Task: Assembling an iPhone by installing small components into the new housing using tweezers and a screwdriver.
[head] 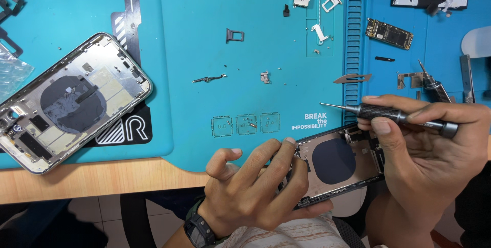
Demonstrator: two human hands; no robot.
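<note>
- Left hand (258,189), wristwatch (198,230) on its wrist, curls its fingers over the near end of a dark phone housing (335,163), gripping it at the mat's front edge.
- The housing lies open-side up: black frame, bronze-grey inner plate, a dark round coil pad in its middle.
- Right hand (427,148) pinches a precision screwdriver (388,116) between thumb and fingers, tip pointing left above the housing.
- Farther left on the teal work mat (204,2) rests a second, silver phone housing (69,102).
- Beyond lie a SIM tray (235,35) and a logic board (389,33).
</note>
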